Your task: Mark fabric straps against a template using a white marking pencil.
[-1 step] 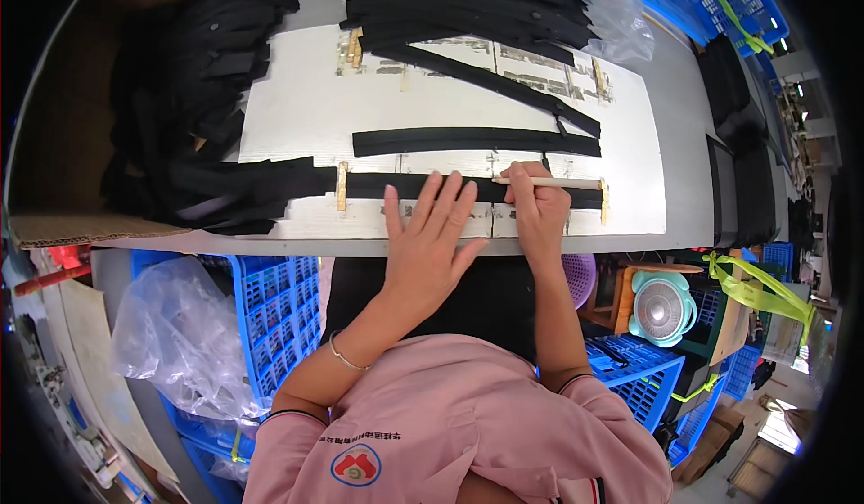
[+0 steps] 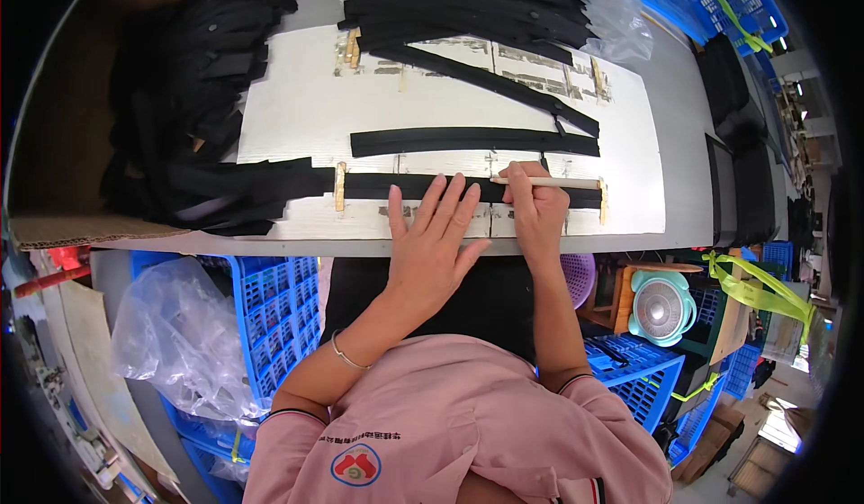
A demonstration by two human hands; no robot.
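A black zipper strip (image 2: pixel 371 185) lies straight along the near part of a marked white board (image 2: pixel 634 175). My left hand (image 2: pixel 425 247) rests with spread fingers, fingertips on this strip. Just to its right, my right hand (image 2: pixel 538 209) pinches a pale pencil (image 2: pixel 574 183), its tip pointing left at the strip's upper edge. Beyond it lies a second black strip (image 2: pixel 450 140), roughly parallel. A black zipper (image 2: pixel 490 79) with a pull near its right end slants across the board from the far pile.
Black zippers are heaped in a far pile (image 2: pixel 463 9) and a left pile (image 2: pixel 193 99) by a cardboard box (image 2: pixel 99 227). Clear plastic (image 2: pixel 625 31) lies behind. Blue crates (image 2: pixel 279 310) and a turquoise fan (image 2: pixel 661 308) stand below the table edge.
My left hand has shifted very slightly to the right and toward me, its fingers still spread on the strip. The pencil and right hand look almost unchanged.
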